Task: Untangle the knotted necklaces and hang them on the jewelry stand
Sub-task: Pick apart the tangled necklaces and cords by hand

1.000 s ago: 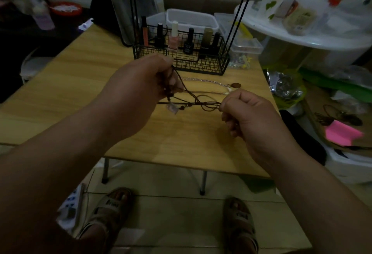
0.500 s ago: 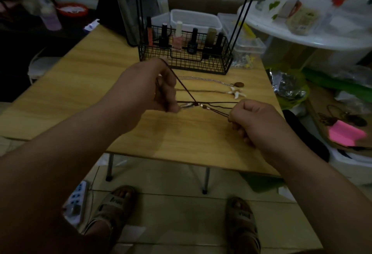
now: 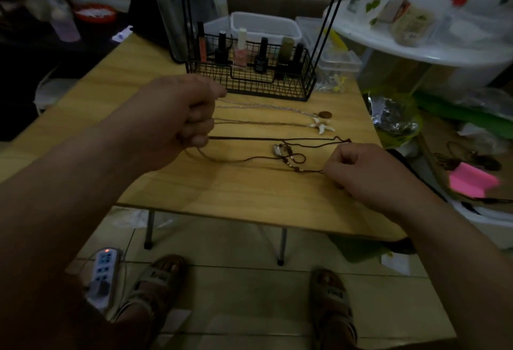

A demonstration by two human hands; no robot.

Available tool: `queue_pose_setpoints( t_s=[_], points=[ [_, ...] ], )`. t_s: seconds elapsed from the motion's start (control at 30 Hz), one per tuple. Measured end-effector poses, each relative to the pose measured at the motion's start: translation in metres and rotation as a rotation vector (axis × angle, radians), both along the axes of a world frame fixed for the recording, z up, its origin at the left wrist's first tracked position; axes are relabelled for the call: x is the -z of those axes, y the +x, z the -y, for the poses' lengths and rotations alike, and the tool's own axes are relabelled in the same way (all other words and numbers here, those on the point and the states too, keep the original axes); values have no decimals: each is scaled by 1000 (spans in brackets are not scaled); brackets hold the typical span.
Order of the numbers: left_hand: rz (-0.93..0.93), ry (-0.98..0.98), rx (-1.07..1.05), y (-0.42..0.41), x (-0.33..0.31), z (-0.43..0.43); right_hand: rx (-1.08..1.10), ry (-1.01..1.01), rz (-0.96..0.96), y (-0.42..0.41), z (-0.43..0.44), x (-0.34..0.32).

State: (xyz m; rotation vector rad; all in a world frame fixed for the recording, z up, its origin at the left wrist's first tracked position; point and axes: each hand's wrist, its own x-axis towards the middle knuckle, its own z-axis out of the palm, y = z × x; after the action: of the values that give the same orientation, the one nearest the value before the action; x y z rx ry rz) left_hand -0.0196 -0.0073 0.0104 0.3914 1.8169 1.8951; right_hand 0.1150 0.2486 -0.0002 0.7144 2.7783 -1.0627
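Cord necklace held taut between both hands

The left hand (image 3: 177,119) is closed in a fist, its fingers curled round one end of the dark cord necklace (image 3: 277,139). The right hand (image 3: 363,172) pinches the other end with its fingertips, and its remaining fingers are curled in. The thin, round cord runs in two lines between the hands, low over the wooden table (image 3: 249,197). Near the middle it forms a small loop carrying brown beads and a pale, glossy pendant (image 3: 277,150). Whether the cord touches the tabletop cannot be told.

Two other necklaces lie straight on the light, grained tabletop just beyond the cord. One is a silver link chain (image 3: 263,106) ending in a round brown disc (image 3: 325,114). The other is a brown cord (image 3: 263,123) ending in a white starfish pendant (image 3: 322,126).

Behind them stands a black wire basket (image 3: 249,83) of rectangular mesh, holding upright nail polish bottles (image 3: 240,49). Thin black rods (image 3: 330,16) rise from its ends.
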Motion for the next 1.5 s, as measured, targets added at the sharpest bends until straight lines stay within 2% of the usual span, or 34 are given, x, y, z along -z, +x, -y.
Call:
queue_pose_setpoints(
  t_s=[0.1, 0.17, 0.23, 0.33, 0.4, 0.5, 0.53, 0.57, 0.6, 0.7, 0.77, 0.9, 0.97, 1.1, 1.17, 1.23, 1.33, 1.4, 1.5],
  points=[
    [-68, -41, 89, 1, -2, 1, -73, 130, 68, 3, -5, -3],
    [-98, -41, 119, 4, -3, 0, -83, 210, -65, 3, -3, -5],
    [-103, 8, 176, 6, -2, -2, -180, 192, -236, -3, 5, -5],
    [-60, 219, 368, 6, -7, -3, -480, 162, -230, -17, 28, 3],
    [-16, 395, 443, 2, -13, -2, -602, 231, -184, -25, 44, 14],
    [148, 688, 502, -14, -27, 9, -628, 377, -260, -34, 45, 23],
    [173, 738, 468, -19, -31, 14, -604, 368, -265, -35, 40, 20],
    [129, 712, 382, -22, -31, 17, -555, 298, -248, -35, 35, 14],
    [28, 581, 255, -23, -29, 19, -475, 175, -232, -33, 29, 6],
    [-342, -70, -136, -18, -22, 17, -207, -187, -325, -25, 14, -9],
    [-491, -348, -128, -7, -19, 5, -112, -320, -362, -25, 10, -13],
    [-624, -723, 161, 13, -15, -20, -57, -582, -327, -27, 10, -19],
    [-620, -725, 229, 18, -10, -27, -59, -711, -305, -28, 14, -24],
    [-563, -426, 186, 24, -8, -39, -45, -955, -341, -29, 19, -36],
    [-477, -315, 284, 29, -11, -46, -28, -1061, -388, -31, 20, -42],
    [-431, -306, 379, 35, -5, -56, -10, -1145, -428, -32, 22, -46],
    [-462, -344, 365, 44, 7, -69, 22, -1230, -452, -34, 28, -46],
    [-459, -329, 362, 48, 9, -72, 42, -1243, -477, -34, 29, -45],
    [-342, -275, 376, 52, 4, -66, 102, -1029, -528, -32, 24, -42]
  ],
)
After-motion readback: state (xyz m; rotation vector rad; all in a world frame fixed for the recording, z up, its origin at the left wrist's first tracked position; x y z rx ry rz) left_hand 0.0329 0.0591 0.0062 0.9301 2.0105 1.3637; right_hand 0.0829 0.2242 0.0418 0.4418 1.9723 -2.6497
